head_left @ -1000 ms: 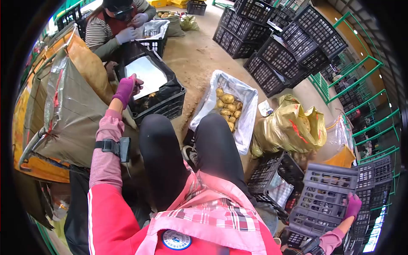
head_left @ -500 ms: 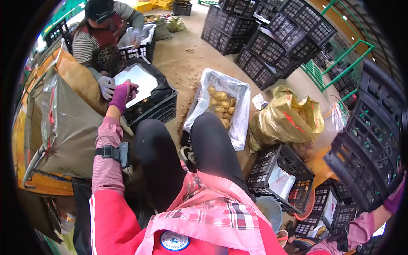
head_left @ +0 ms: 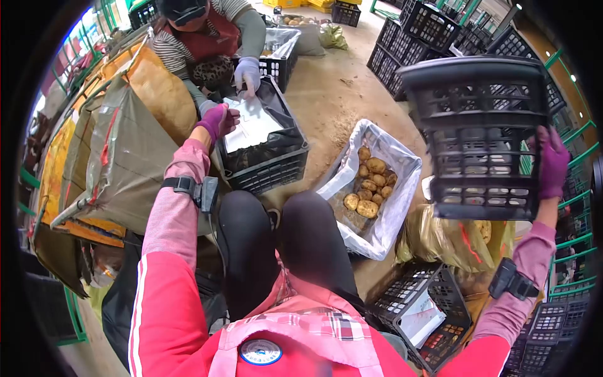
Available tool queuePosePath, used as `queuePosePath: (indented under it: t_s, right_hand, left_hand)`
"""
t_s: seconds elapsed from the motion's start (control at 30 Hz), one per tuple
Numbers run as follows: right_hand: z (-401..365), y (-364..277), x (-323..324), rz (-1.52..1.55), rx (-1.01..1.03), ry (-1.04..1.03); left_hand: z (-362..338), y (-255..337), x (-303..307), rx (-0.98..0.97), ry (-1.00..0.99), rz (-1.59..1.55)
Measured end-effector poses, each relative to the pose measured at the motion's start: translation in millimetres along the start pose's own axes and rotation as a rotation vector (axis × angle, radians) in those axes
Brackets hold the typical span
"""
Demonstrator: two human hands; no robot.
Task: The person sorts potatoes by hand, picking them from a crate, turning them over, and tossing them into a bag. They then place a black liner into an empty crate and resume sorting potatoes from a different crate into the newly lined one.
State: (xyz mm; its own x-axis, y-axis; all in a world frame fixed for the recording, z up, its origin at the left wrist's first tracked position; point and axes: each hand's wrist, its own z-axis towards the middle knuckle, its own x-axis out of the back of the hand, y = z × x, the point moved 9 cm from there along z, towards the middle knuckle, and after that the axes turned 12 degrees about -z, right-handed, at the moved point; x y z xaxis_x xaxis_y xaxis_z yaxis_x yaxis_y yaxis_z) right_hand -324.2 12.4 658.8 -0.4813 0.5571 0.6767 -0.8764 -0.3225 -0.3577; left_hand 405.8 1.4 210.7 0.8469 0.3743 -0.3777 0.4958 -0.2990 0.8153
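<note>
My right hand (head_left: 553, 163), in a purple glove, grips the side of a black plastic crate (head_left: 480, 135), which hangs tilted in the air at the right. My left hand (head_left: 218, 122), also gloved, has its fingers curled at the edge of white paper sheets (head_left: 252, 125); whether it pinches anything is hidden. Those sheets lie over the dark liner of a black crate (head_left: 267, 179). Beyond them, a co-worker's gloved hand (head_left: 247, 75) touches the paper. Before my knees stands a crate with a white liner (head_left: 394, 217), with several potatoes (head_left: 372, 182) inside.
A gold plastic sack (head_left: 433, 239) stands under the raised crate. Near my right thigh, another black crate (head_left: 402, 295) holds a white sheet. Large filled sacks (head_left: 129, 151) flank me on the left. Stacked black crates (head_left: 402, 53) rise at the back right.
My right hand has swung the black crate from the far right edge up and inward, near the potato crate. My view has turned. The co-worker's hand has come onto the paper.
</note>
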Motion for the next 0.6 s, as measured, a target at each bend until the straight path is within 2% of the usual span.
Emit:
queuePosePath:
  t_s: [0.03,0.07,0.1,0.13,0.17,0.2,0.27,0.33,0.37,0.4,0.47,0.6]
  right_hand:
    - [-7.7,-16.2,-47.3,-0.102,0.032,-0.151]
    - [-17.0,-4.9,-97.6,0.160,0.034,-0.164]
    - [-38.1,-31.6,-137.8,0.240,-0.008,-0.314]
    - [-52.8,-55.5,-164.5,0.166,0.203,-0.322]
    - [-78.1,-100.9,-178.6,-0.016,0.326,-0.375]
    - [-100.4,-114.6,-204.4,-0.076,0.442,-0.449]
    - [-144.8,-143.0,-223.7,-0.172,0.577,-0.458]
    - [-169.6,-136.6,-240.7,-0.133,0.527,-0.531]
    - [-180.9,-138.6,-241.5,-0.179,0.557,-0.535]
    - [-190.0,-139.0,-241.4,-0.227,0.588,-0.536]
    - [-212.4,-139.0,-242.8,-0.113,0.629,-0.584]
    - [-211.5,-132.0,-244.1,-0.046,0.488,-0.621]
  left_hand:
    - [1.3,1.4,-3.1,0.003,0.086,0.010]
    - [-0.6,5.2,-5.2,-0.004,0.181,0.013]
    - [24.0,0.3,11.5,0.023,0.239,-0.004]
    - [15.5,6.7,2.4,-0.008,0.257,0.002]
    - [16.5,11.1,0.4,-0.039,0.244,0.042]
    - [25.8,11.7,6.0,-0.026,0.272,0.005]
    - [51.9,12.8,15.9,0.027,0.240,0.033]
    - [73.2,17.0,26.8,0.011,0.172,-0.103]
    - [74.2,22.6,24.3,0.044,0.223,0.001]
    - [83.3,30.9,32.8,0.018,0.240,-0.002]
    - [103.5,42.2,51.4,-0.014,0.274,0.005]
    - [102.0,89.3,28.6,-0.238,0.336,0.076]
